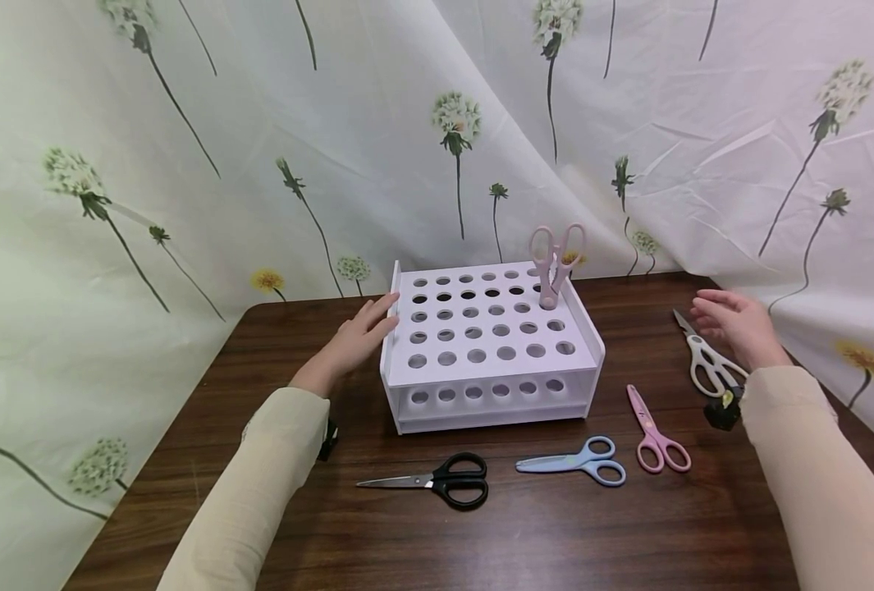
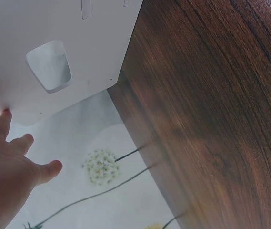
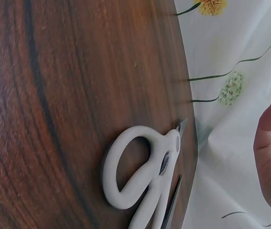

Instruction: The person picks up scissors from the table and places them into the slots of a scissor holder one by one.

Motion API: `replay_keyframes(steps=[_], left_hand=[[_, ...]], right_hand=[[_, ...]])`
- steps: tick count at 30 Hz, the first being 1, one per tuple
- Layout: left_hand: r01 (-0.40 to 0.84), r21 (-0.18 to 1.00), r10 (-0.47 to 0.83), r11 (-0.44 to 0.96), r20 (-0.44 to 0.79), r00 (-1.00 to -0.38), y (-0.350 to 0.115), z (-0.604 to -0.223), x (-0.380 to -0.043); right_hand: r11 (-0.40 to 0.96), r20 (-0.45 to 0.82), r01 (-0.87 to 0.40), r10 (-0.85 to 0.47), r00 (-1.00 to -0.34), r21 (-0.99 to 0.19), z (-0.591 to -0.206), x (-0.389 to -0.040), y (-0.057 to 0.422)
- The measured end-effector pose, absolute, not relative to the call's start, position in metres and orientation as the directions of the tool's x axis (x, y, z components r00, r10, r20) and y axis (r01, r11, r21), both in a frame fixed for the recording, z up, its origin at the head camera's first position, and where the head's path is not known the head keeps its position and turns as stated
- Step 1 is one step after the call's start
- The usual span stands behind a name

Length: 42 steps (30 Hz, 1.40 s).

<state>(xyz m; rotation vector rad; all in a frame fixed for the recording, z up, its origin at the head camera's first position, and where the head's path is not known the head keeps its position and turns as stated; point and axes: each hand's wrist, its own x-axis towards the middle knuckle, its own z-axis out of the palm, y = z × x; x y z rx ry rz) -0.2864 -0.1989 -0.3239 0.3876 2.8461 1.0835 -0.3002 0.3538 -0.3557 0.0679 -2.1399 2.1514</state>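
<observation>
A white rack (image 1: 481, 377) with rows of round holes stands on the dark wooden table. My left hand (image 1: 359, 335) rests its fingertips at the top edge of the rack's left side panel, fingers extended. In the left wrist view that side panel (image 2: 92, 57) has a cut-out, and the fingers touch its edge. My right hand (image 1: 739, 328) hovers over the table's right side, fingers loosely bent, holding nothing. Below it lie white-handled scissors (image 3: 145, 171), blades pointing away. Pale pink scissors (image 1: 547, 279) stand handles up in a hole at the rack's back right.
In front of the rack lie black-handled scissors (image 1: 462, 480) and light blue scissors (image 1: 573, 462). Pink scissors (image 1: 654, 435) lie right of the rack, blades pointing away. A white curtain (image 1: 377, 148) printed with dandelions hangs behind and beside the table (image 1: 333, 542).
</observation>
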Motion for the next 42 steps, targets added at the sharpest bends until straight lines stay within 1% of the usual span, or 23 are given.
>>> replay_keyframes(steps=[2,6,8,9,13,19,25,26,30,36,42], left_hand=[[0.203,0.665,0.255,0.718,0.021,-0.967,-0.199,-0.324,-0.286],[0.195,0.669,0.250,0.717,0.014,-0.968,-0.199,-0.324,-0.286],[0.194,0.668,0.248,0.719,0.014,-0.969,-0.199,-0.324,-0.286],[0.195,0.667,0.248,0.719,0.015,-0.969,-0.199,-0.323,-0.286],[0.194,0.663,0.246,0.723,0.015,-0.969,-0.199,-0.323,-0.286],[0.180,0.672,0.241,0.718,0.002,-0.971,-0.199,-0.323,-0.286],[0.188,0.672,0.245,0.716,0.010,-0.969,-0.199,-0.323,-0.285],[0.191,0.672,0.247,0.716,0.012,-0.969,-0.199,-0.323,-0.285],[0.207,0.669,0.258,0.714,0.023,-0.966,-0.199,-0.324,-0.285],[0.216,0.672,0.264,0.708,0.031,-0.964,-0.199,-0.324,-0.286],[0.235,0.658,0.273,0.716,0.047,-0.961,-0.200,-0.325,-0.286]], right_hand=[[0.043,0.107,-0.105,0.046,-0.993,-0.994,-0.364,-0.307,0.362],[0.132,0.076,-0.061,0.112,-0.991,-0.989,-0.394,-0.331,0.386],[0.149,0.068,-0.048,0.133,-0.989,-0.988,-0.409,-0.342,0.398],[0.132,0.059,-0.039,0.148,-0.987,-0.991,-0.415,-0.346,0.402],[0.166,0.071,-0.049,0.124,-0.990,-0.985,-0.424,-0.348,0.411],[0.212,0.004,0.022,0.123,-0.992,-0.977,-0.409,-0.327,0.398],[0.366,-0.030,0.027,-0.004,-1.000,-0.930,-0.382,-0.301,0.378],[0.408,-0.034,0.020,-0.028,-0.999,-0.913,-0.379,-0.298,0.376],[0.487,-0.077,0.046,-0.044,-0.996,-0.872,-0.379,-0.294,0.375],[0.508,-0.094,0.057,-0.048,-0.994,-0.859,-0.385,-0.293,0.380],[0.564,-0.123,0.093,-0.015,-0.992,-0.821,-0.387,-0.292,0.381]])
